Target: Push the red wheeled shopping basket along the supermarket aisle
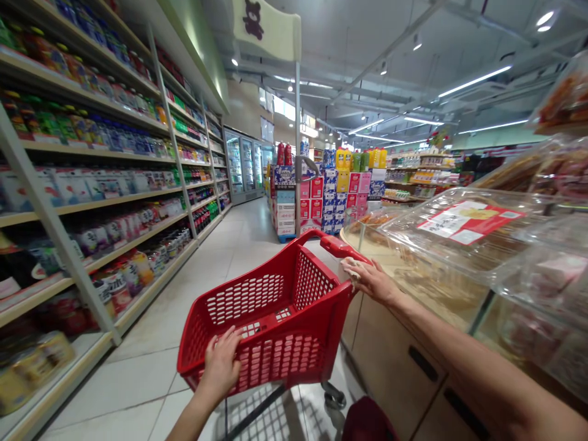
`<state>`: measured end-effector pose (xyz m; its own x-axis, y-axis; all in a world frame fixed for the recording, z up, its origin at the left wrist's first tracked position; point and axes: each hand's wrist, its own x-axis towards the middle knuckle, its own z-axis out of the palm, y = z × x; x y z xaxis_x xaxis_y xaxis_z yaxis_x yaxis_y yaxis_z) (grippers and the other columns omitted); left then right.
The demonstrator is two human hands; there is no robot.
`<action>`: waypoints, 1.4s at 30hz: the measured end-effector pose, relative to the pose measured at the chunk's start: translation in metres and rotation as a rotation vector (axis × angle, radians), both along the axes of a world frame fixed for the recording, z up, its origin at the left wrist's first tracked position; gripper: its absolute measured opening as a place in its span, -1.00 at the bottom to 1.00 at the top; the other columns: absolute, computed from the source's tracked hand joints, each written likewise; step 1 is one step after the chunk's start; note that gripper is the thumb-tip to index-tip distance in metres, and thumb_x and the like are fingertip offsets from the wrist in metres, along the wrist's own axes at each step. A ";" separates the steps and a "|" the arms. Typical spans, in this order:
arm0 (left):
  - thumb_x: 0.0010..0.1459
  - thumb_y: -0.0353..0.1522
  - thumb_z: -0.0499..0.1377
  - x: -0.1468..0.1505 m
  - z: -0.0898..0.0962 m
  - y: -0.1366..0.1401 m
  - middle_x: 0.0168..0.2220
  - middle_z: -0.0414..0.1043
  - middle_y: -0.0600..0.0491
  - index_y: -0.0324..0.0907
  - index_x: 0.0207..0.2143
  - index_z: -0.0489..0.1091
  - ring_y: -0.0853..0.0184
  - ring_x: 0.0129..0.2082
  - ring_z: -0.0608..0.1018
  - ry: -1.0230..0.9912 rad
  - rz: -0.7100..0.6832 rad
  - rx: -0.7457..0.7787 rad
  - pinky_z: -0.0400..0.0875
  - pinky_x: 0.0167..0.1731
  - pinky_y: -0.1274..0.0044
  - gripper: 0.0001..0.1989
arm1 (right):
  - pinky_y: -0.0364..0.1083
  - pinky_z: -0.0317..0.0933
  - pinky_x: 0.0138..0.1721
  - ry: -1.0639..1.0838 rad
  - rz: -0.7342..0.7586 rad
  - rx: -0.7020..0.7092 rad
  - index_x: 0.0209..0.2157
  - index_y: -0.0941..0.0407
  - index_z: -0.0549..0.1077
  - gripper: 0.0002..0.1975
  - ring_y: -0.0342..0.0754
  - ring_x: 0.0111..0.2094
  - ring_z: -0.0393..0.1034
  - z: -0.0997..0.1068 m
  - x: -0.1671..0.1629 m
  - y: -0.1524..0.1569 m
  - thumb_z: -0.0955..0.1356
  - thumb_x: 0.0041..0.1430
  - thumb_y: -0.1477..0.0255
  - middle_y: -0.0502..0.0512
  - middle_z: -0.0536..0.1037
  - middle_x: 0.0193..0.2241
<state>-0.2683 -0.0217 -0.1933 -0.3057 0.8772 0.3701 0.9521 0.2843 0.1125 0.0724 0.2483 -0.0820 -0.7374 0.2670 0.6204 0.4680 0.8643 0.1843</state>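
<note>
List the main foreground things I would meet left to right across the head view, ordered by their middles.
Drink-stocked shelf rack → left hand → red shopping cart → crumpled pale cloth → right hand → clear food container with red-and-white label.

Shelved bottles (pixel 59 119), stacked cartons (pixel 316 209)
</note>
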 end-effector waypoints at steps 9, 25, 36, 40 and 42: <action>-0.18 -0.57 -0.07 0.022 0.008 0.011 0.04 0.27 -0.02 -0.22 -0.11 0.29 0.26 0.10 0.22 -0.045 -0.006 -0.036 -0.05 0.09 0.25 -0.49 | 0.04 -0.08 0.07 0.063 0.088 0.074 -0.18 -0.02 0.41 -0.77 -0.07 -0.02 0.24 -0.054 -0.076 -0.069 0.21 0.17 0.47 -0.01 0.41 -0.06; -0.20 -0.57 -0.07 0.037 0.006 0.022 0.02 0.30 -0.02 -0.20 -0.11 0.29 0.21 0.10 0.22 -0.044 -0.007 0.016 -0.08 0.09 0.15 -0.48 | 0.15 -0.18 0.09 0.150 -0.165 -0.008 -0.13 0.07 0.39 -0.72 0.04 0.04 0.18 -0.058 -0.075 -0.058 0.18 0.17 0.54 0.12 0.38 -0.04; -0.21 -0.57 -0.07 0.024 0.005 0.021 0.00 0.32 -0.01 -0.18 -0.15 0.30 0.22 0.09 0.24 -0.091 -0.037 0.037 -0.04 0.08 0.15 -0.50 | 0.12 -0.21 0.10 0.128 -0.060 -0.015 -0.07 0.00 0.34 -0.67 0.00 0.03 0.18 -0.066 -0.099 -0.079 0.17 0.17 0.55 0.03 0.37 -0.02; -0.18 -0.56 -0.08 0.022 0.005 0.019 -0.01 0.32 -0.03 -0.19 -0.16 0.31 0.21 0.09 0.24 -0.109 -0.026 0.051 -0.06 0.07 0.12 -0.53 | 0.17 -0.25 0.09 0.264 -0.233 -0.031 -0.14 0.08 0.41 -0.71 0.06 0.02 0.18 -0.057 -0.085 -0.066 0.16 0.17 0.53 0.14 0.39 -0.05; -0.18 -0.56 -0.08 0.021 0.005 0.016 0.00 0.32 -0.02 -0.19 -0.17 0.31 0.21 0.09 0.24 -0.120 -0.026 0.053 -0.06 0.07 0.12 -0.53 | 0.14 -0.24 0.10 0.223 -0.153 -0.084 -0.09 0.04 0.37 -0.69 0.02 0.01 0.20 -0.068 -0.110 -0.084 0.17 0.17 0.53 0.10 0.39 -0.05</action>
<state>-0.2474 -0.0055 -0.1888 -0.3281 0.8654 0.3787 0.9379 0.2505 0.2400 -0.0372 0.1640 -0.1502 -0.5320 0.4218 0.7341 0.6151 0.7884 -0.0073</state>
